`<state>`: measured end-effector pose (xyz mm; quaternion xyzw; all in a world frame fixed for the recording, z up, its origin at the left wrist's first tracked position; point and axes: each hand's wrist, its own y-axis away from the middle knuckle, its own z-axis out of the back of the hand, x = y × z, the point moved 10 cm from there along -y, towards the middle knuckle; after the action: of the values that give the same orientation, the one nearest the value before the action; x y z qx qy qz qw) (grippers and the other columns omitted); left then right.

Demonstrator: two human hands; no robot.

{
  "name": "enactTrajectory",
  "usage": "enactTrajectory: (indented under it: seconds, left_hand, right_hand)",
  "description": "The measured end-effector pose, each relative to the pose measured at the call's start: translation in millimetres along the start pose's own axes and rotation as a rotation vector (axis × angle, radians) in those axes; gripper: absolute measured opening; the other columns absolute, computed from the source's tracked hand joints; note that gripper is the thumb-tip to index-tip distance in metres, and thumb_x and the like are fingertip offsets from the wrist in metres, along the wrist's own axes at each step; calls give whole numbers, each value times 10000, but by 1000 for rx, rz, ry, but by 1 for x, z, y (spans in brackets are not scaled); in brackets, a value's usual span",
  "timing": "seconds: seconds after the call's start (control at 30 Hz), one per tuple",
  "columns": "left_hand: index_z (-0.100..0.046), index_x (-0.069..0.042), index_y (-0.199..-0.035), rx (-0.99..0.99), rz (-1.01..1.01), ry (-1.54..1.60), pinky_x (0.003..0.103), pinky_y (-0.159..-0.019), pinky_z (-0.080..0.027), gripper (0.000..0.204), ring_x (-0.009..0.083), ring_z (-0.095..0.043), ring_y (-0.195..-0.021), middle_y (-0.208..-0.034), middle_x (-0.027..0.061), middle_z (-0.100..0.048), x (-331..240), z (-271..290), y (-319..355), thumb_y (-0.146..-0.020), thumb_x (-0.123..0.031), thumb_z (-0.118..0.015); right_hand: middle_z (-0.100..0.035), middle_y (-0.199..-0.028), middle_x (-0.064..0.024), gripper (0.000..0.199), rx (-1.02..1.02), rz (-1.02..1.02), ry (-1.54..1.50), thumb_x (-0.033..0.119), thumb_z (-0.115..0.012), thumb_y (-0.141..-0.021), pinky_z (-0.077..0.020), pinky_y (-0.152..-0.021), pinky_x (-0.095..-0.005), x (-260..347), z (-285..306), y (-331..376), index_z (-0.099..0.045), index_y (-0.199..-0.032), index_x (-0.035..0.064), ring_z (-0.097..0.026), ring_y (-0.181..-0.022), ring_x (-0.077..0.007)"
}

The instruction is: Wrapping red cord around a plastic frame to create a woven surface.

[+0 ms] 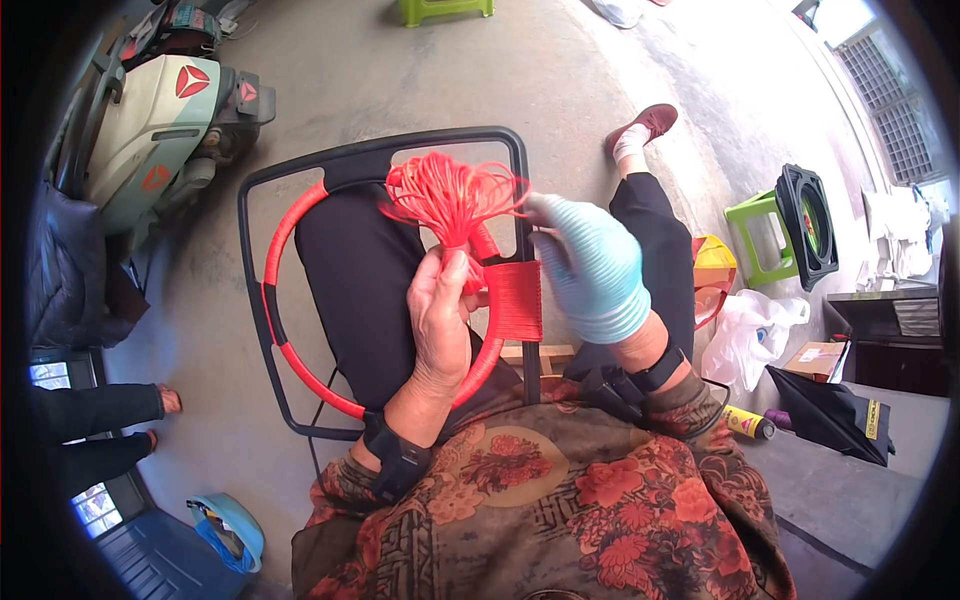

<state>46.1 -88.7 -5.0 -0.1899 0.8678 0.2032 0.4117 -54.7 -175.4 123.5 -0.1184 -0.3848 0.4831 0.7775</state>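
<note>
A bundle of red cord [450,190] fans out in loose loops at its top. My left hand [438,315] is closed around the gathered lower part of it, thumb on top. At the right edge of the loops is my right hand [592,262], in a ribbed light-blue glove; its fingers are bent together at the strands. Across my lap lies a black rectangular frame [246,245] with a ring [283,225] inside, wrapped partly in red cord. Tight rows of red cord form a wrapped band [518,302] joining the ring to the frame's right bar.
A scooter [150,130] stands at the far left. On the right are a green stool [752,235] with black frames [808,228] against it, a white plastic bag [752,338], a black umbrella [830,412] and a yellow can [748,422]. Another person's legs [110,410] show at left.
</note>
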Motion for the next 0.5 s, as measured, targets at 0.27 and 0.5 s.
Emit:
enactTrajectory:
  seconds: [0.27,0.5]
  left_hand:
    - [-560,-19,-1197,-78,72,-1,334,-918,-436,328,148,-590,-1031,-1111,68,-626,17,23,0,-933,-164,-428]
    - [-580,13,-1133,-46,178,85,303,-923,-438,291,154,-611,-964,-1064,79,-637,28,9,-3,-931,-143,-441]
  right_hand:
    - [-672,-931,-37,238,388,-762,-835,109,-689,-858,-512,-789,-263,-89,-93,55,-599,-1041,-13,-628,-884,-100]
    - [-638,-1059,-72,322,438,-614,-1130,123,-717,-840,-488,-929,-291,-69,-113,49,-578,-1101,-4,-602,-1001,-125]
